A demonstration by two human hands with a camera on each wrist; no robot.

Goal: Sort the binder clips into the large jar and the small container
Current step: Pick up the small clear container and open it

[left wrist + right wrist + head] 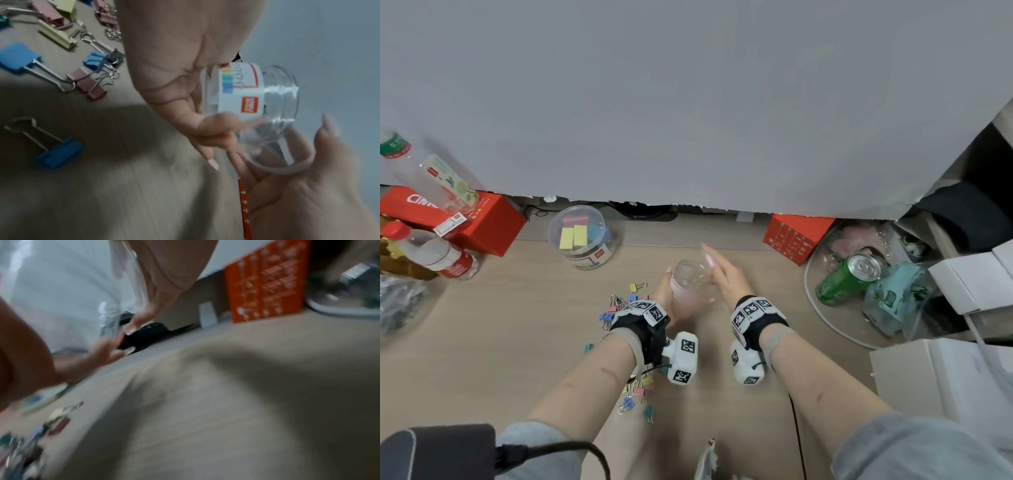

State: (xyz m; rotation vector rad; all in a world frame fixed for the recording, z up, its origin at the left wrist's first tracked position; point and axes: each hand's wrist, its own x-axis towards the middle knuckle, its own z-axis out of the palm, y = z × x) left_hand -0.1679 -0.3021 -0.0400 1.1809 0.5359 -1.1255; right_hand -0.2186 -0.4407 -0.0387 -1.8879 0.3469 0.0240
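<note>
Small container (690, 281): clear, labelled, lifted off the bench (517, 308) and tipped, mouth turned away from the body. It is wrapped at its lower body by the left hand (664, 294), fingers and thumb curled round it, presumably so the body is kept from turning. No clips are seen inside it.

Lid (267, 155): clear, off the container and just beside its mouth, pinched at the rim between thumb and fingers of the right hand (722, 274). Judged step: the container is being opened so clips can be dropped in. The right wrist view is too blurred to confirm the grip.

Binder clips (619, 305): mixed sizes and colours, loose on the bench left of the container and nearer the body; none is held.

Large jar (580, 236): beyond the container to its left, upright, holding a few big clips. Whether it is lidded cannot be told.
</note>
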